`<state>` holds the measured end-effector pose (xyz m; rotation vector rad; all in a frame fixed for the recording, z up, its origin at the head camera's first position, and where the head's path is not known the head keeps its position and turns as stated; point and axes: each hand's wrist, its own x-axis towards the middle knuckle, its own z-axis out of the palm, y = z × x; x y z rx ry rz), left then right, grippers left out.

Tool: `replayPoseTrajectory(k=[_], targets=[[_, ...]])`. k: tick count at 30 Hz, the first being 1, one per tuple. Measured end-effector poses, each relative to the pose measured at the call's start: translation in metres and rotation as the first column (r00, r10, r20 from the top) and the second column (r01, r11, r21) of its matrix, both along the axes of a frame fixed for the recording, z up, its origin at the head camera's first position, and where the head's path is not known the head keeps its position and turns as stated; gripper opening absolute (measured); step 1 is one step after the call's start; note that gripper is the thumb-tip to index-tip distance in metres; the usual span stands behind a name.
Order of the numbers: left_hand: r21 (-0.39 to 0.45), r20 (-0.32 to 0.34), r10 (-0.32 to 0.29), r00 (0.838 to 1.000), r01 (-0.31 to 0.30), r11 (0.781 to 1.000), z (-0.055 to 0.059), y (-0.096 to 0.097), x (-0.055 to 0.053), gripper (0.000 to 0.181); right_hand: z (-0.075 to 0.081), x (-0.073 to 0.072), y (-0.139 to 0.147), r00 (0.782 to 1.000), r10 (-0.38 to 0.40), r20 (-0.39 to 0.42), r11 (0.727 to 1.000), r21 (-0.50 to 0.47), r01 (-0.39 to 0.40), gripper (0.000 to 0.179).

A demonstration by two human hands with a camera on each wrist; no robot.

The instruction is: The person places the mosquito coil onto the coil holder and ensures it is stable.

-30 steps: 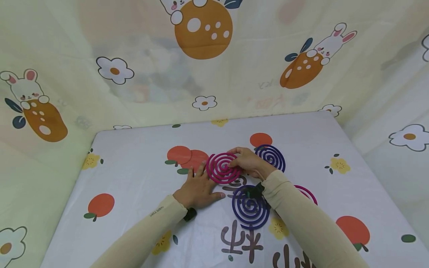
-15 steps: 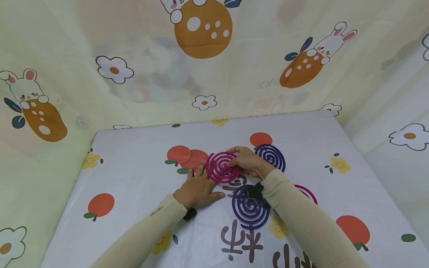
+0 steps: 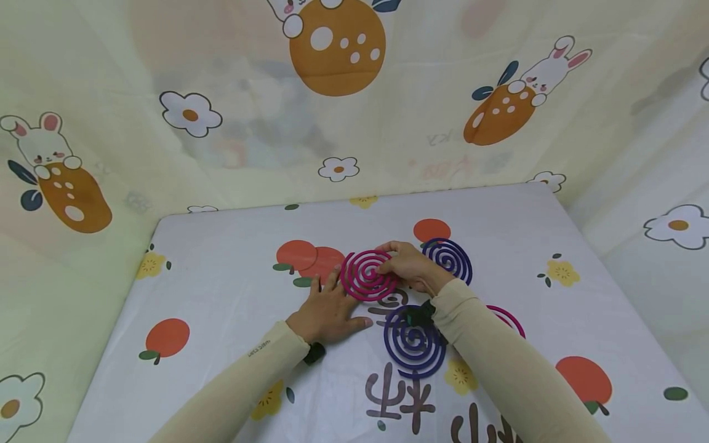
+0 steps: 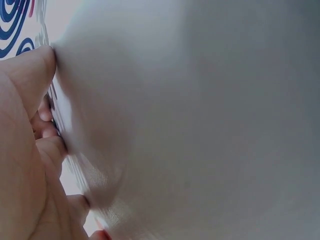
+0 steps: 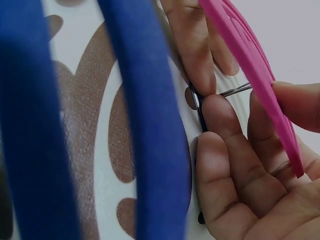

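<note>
My right hand (image 3: 407, 267) pinches a pink mosquito coil (image 3: 372, 273), its thumb on the near face. In the right wrist view the coil (image 5: 250, 70) is tilted edge-on, and a thin metal stand (image 5: 235, 91) reaches to it from low on the table. My left hand (image 3: 324, 314) rests on the table with its fingers extended beside the coil. Its fingertips lie by the stand's dark flat part; whether they press on it I cannot tell. In the left wrist view the left hand (image 4: 25, 150) lies against the tabletop.
A blue coil (image 3: 415, 355) lies just below my right wrist. Another blue coil (image 3: 460, 258) is behind the right hand. A second pink coil (image 3: 512, 320) is partly hidden by the right sleeve. A patterned curtain (image 3: 249, 172) stands behind the table (image 3: 221, 394).
The pink coil has shifted very slightly away from me. Both hands stay in about the same place.
</note>
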<state>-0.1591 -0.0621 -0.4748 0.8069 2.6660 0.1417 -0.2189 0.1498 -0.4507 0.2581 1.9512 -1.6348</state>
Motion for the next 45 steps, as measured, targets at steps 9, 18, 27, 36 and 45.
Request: replayPoseTrajectory(k=[9, 18, 27, 36, 45], targets=[[0.002, -0.002, -0.001, 1.0, 0.001, 1.0, -0.0014, -0.0002, -0.001, 0.085, 0.0028, 0.0002, -0.0007, 1.0, -0.019, 0.002, 1.0, -0.014, 0.019, 0.053], [0.005, 0.006, 0.002, 1.0, -0.002, 1.0, -0.0026, 0.0001, -0.0015, 0.085, 0.0042, 0.0014, -0.0009, 1.0, -0.025, 0.0, 0.999, -0.03, 0.025, 0.053], [0.014, 0.012, 0.005, 1.0, -0.005, 1.0, -0.0013, -0.0004, -0.0007, 0.084, 0.0038, 0.001, -0.0005, 1.0, -0.031, 0.004, 0.999, -0.024, 0.031, 0.052], [0.015, 0.007, 0.002, 1.0, -0.002, 1.0, -0.0011, -0.0006, -0.0004, 0.084, 0.0038, 0.0005, 0.0002, 0.999, -0.042, 0.016, 0.999, -0.01, 0.042, 0.052], [0.015, 0.011, 0.006, 1.0, -0.006, 1.0, 0.0004, -0.0001, 0.0, 0.084, 0.0021, 0.0006, 0.0024, 1.0, -0.017, 0.018, 1.0, -0.02, 0.017, 0.051]])
